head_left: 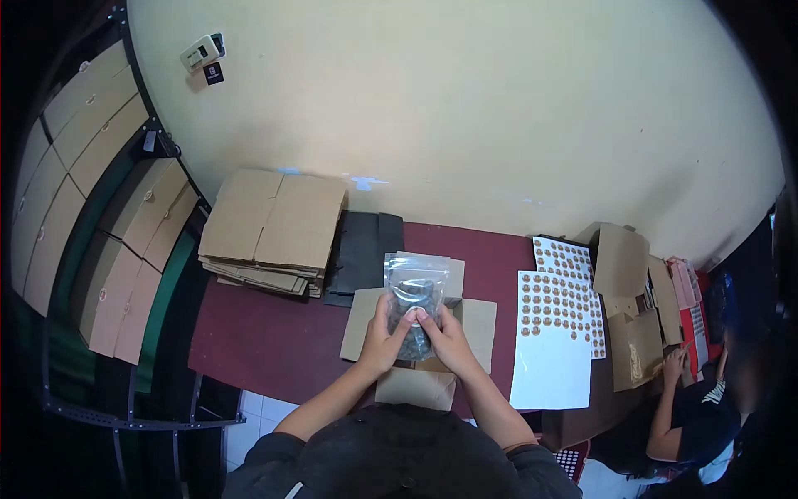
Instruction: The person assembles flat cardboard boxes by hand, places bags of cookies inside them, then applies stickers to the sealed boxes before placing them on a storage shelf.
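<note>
Both my hands hold a clear zip pouch (413, 284) with dark contents, upright over an open cardboard box (416, 387). My left hand (383, 339) grips the pouch's left side, its thumb near the middle. On the other side my right hand (448, 339) has its thumb pressed near a small round sticker (415, 315) on the pouch front. The box flaps are spread out around the pouch. What lies inside the box is mostly hidden by the pouch and my hands.
Flattened cardboard boxes (270, 220) are stacked at the back left, beside black sheets (362, 249). Sticker sheets (552, 349) lie to the right. Further right, a co-worker (694, 416) sits near another open box (633, 349). A shelf at far left holds closed boxes (108, 291).
</note>
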`<state>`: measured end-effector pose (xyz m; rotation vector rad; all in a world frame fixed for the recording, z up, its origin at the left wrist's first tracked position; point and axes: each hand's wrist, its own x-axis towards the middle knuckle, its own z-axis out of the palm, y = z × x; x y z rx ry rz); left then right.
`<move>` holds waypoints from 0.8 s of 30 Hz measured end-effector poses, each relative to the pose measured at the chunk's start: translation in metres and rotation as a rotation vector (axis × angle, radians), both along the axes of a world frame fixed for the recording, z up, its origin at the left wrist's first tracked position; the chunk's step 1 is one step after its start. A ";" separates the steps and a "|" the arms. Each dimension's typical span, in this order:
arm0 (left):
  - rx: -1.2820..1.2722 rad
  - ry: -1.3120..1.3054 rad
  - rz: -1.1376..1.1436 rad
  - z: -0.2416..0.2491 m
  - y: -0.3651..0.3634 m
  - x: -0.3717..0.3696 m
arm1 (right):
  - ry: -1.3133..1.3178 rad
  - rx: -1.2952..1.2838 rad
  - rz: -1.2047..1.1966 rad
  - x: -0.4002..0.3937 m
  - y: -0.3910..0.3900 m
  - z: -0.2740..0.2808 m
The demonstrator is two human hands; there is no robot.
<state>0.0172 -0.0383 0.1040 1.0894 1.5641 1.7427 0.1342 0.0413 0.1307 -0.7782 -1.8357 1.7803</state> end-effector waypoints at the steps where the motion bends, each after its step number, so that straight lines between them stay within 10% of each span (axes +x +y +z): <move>1: -0.006 0.011 -0.009 -0.001 0.000 0.000 | 0.007 -0.028 -0.010 0.001 0.000 -0.004; 24: 0.021 0.076 -0.366 -0.008 -0.023 0.002 | 0.050 -0.139 -0.249 0.025 -0.017 -0.019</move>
